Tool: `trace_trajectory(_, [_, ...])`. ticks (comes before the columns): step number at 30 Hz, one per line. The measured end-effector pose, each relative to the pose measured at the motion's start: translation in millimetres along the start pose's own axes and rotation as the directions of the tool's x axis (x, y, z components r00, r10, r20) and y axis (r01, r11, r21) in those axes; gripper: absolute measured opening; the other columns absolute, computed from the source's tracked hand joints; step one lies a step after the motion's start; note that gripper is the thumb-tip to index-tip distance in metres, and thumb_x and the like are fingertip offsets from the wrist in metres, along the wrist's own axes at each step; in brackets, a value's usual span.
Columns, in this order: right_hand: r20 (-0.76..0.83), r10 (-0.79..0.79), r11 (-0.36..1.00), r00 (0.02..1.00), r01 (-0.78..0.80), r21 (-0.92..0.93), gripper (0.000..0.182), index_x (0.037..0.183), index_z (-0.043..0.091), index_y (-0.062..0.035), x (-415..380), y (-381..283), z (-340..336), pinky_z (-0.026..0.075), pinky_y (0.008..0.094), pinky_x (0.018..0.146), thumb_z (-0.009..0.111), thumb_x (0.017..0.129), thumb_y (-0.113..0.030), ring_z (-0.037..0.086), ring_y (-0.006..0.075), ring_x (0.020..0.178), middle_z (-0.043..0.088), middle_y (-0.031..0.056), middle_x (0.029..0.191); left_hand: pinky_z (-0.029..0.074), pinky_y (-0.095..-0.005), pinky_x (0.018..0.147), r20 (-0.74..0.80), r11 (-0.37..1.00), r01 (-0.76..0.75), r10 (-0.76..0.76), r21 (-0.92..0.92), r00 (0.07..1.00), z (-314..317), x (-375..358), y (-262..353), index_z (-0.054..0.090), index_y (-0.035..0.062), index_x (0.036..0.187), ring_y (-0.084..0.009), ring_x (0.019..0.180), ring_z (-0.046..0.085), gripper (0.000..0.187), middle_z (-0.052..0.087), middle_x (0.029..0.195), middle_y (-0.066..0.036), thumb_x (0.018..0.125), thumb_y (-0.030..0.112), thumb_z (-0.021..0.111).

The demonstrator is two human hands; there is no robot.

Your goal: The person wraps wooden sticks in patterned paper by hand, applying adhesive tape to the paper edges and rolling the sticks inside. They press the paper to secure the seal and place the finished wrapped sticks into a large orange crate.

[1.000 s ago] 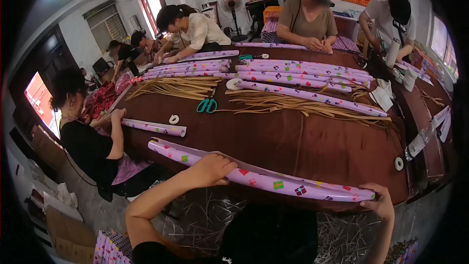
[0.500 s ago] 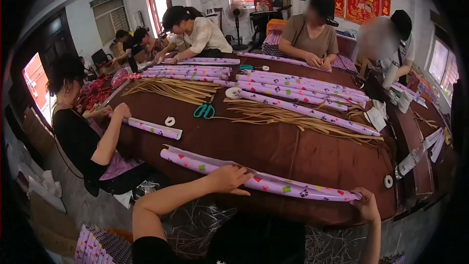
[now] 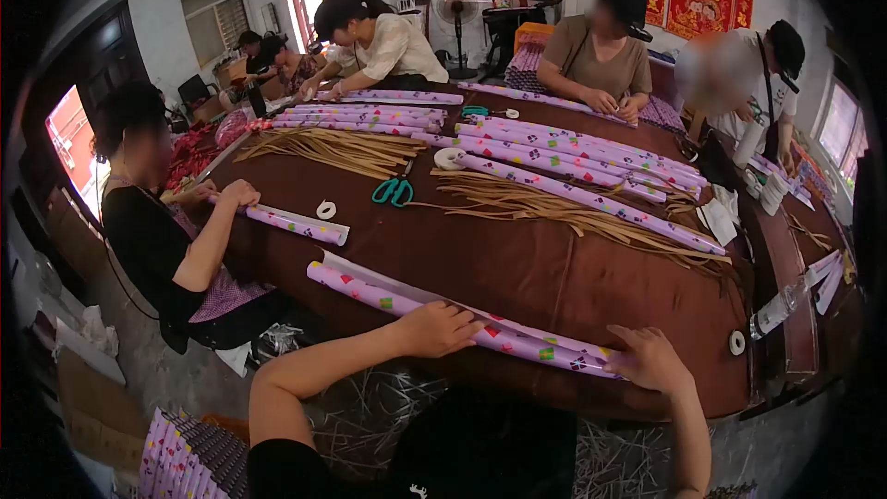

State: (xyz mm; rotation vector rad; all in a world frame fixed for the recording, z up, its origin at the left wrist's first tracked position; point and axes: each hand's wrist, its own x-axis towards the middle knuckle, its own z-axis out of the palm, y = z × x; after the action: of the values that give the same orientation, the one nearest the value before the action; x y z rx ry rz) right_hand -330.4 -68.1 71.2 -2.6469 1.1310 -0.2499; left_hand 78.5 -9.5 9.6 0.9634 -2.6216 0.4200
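Note:
A long roll of purple patterned wrapping paper lies along the front edge of the table, its loose edge standing up along the top. My left hand rests over its middle, fingers curled onto the paper. Near the right end, my right hand wraps over the roll, its fingers on top and covering that end. The left end of the roll shows its open tube shape.
Brown cloth covers the table. Further back lie more purple rolls, brown strips, green-handled scissors and tape rolls. A co-worker at the left holds a shorter roll. Other people stand around the table.
My right hand has moved left from the roll's right tip and now lies over the paper. The left hand stays near the middle. The view has shifted slightly.

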Motion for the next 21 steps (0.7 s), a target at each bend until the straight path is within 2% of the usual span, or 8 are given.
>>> trace_trajectory(1, [0.013,-0.078,0.996,0.997,0.077,0.044,0.066,0.128,0.056,-0.008,9,-3,5,0.044,0.0453,0.093,0.075,0.077,-0.044,0.062,0.0359,0.096,0.067,0.016,0.095,0.048,-0.0329,0.069,-0.016,1.0,0.004,-0.004,-0.002,1.0,0,-1,2,0.061,0.0063,0.115,-0.0214,0.078,0.06,0.037,0.058,0.089,-0.005,0.089,0.033,0.061])
trace_trajectory(2, [-0.03,-0.17,0.985,0.985,0.17,0.006,0.048,0.12,0.062,-0.0059,18,-17,2,0.049,0.0431,0.084,0.072,0.082,-0.034,0.063,0.0354,0.094,0.067,0.0162,0.098,0.048,-0.0329,0.069,-0.013,1.0,0.003,-0.003,-0.005,1.0,0,-2,3,0.061,0.0063,0.115,-0.0214,0.078,0.06,0.037,0.058,0.089,-0.005,0.089,0.033,0.061])
trace_trajectory(3, [-0.031,-0.169,0.986,0.985,0.169,0.008,0.048,0.12,0.062,-0.0059,25,-17,5,0.049,0.0431,0.084,0.072,0.082,-0.034,0.063,0.0354,0.094,0.067,0.0162,0.098,0.048,-0.0327,0.069,0.006,1.0,0.01,-0.01,0.003,1.0,-1,-2,3,0.061,0.0063,0.114,-0.0213,0.08,0.06,0.036,0.058,0.089,-0.005,0.089,0.032,0.062])
trace_trajectory(5, [0.041,-0.298,0.939,0.954,0.285,0.192,0.03,0.108,0.067,-0.0039,41,-15,14,0.052,0.0415,0.076,0.068,0.085,-0.022,0.064,0.0348,0.088,0.067,0.015,0.1,0.047,-0.0325,0.069,0.025,1.0,0.015,-0.015,0.013,1.0,-6,0,3,0.061,0.0062,0.114,-0.0212,0.082,0.059,0.036,0.058,0.09,-0.005,0.088,0.031,0.063])
trace_trajectory(8, [0.03,-0.266,0.954,0.963,0.259,0.152,0.017,0.099,0.069,-0.0025,44,-24,13,0.054,0.0408,0.069,0.064,0.085,-0.012,0.065,0.0341,0.081,0.069,0.0145,0.097,0.048,-0.0329,0.071,0.004,0.999,-0.006,0.006,0.037,1.0,-12,6,6,0.062,0.0055,0.112,-0.0216,0.086,0.059,0.035,0.058,0.091,-0.006,0.086,0.029,0.064])
trace_trajectory(11, [-0.033,-0.186,0.97,0.982,0.189,0.154,0.014,0.095,0.069,-0.0038,37,-33,12,0.054,0.0401,0.067,0.064,0.085,-0.011,0.067,0.0323,0.08,0.07,0.0128,0.091,0.048,-0.0328,0.075,0.03,0.997,0.02,-0.022,0.069,0.999,-9,1,16,0.062,0.004,0.112,-0.0222,0.088,0.057,0.036,0.057,0.091,-0.006,0.085,0.027,0.064])
trace_trajectory(15, [-0.017,-0.143,0.983,0.99,0.144,0.116,0.016,0.099,0.069,-0.0067,25,-41,13,0.055,0.0392,0.066,0.064,0.085,-0.01,0.068,0.03,0.08,0.071,0.0113,0.088,0.048,-0.0324,0.077,-0.036,0.987,0.123,-0.12,0.099,0.992,-9,-3,32,0.063,0.0029,0.112,-0.0228,0.086,0.057,0.033,0.056,0.092,-0.007,0.085,0.022,0.062])
trace_trajectory(21, [-0.026,-0.176,0.983,0.984,0.178,0.051,0.034,0.113,0.067,-0.0123,18,-52,8,0.055,0.0385,0.063,0.065,0.08,-0.008,0.068,0.0272,0.08,0.071,0.0086,0.097,0.047,-0.0317,0.075,-0.002,0.953,0.178,-0.183,0.245,0.983,-11,-6,48,0.065,0.0036,0.108,-0.0223,0.086,0.056,0.031,0.057,0.093,-0.007,0.08,0.018,0.063])
